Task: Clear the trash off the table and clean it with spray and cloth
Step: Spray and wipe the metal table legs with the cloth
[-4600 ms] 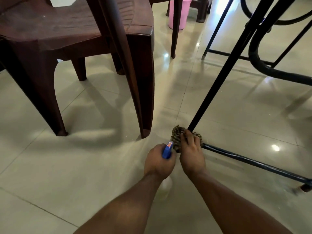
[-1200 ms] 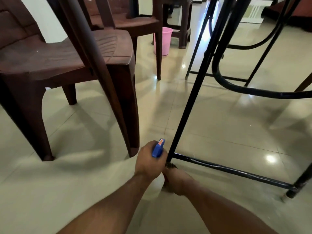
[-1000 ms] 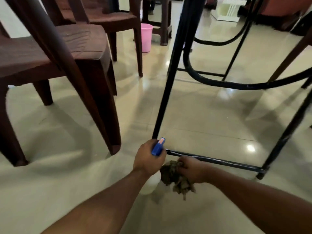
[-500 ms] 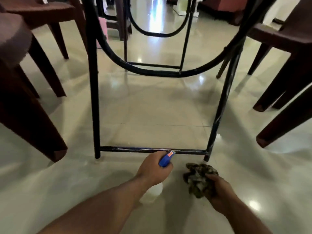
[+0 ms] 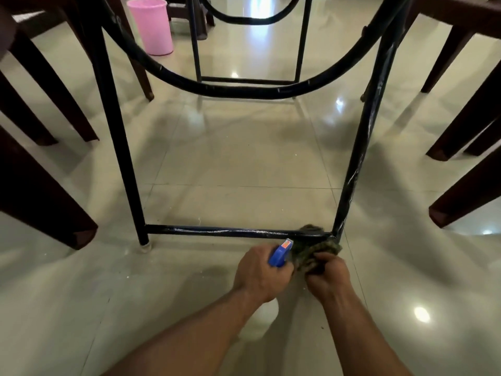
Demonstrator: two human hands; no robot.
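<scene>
My right hand [image 5: 328,275] clutches the crumpled, mottled cloth [image 5: 321,246] against the bar [image 5: 217,230] just ahead; my left hand [image 5: 260,275] grips the blue-topped spray bottle [image 5: 280,254].

1. The spray bottle [image 5: 280,253] has a blue top with an orange tip. The top sticks up out of the left hand [image 5: 260,275] that grips it, and its pale body shows under that hand.
2. The cloth [image 5: 326,246] is dark, patchy and bunched up. The right hand [image 5: 328,278] holds it. It pokes out past the fingers onto the corner of the table's low black bar [image 5: 217,231].
</scene>
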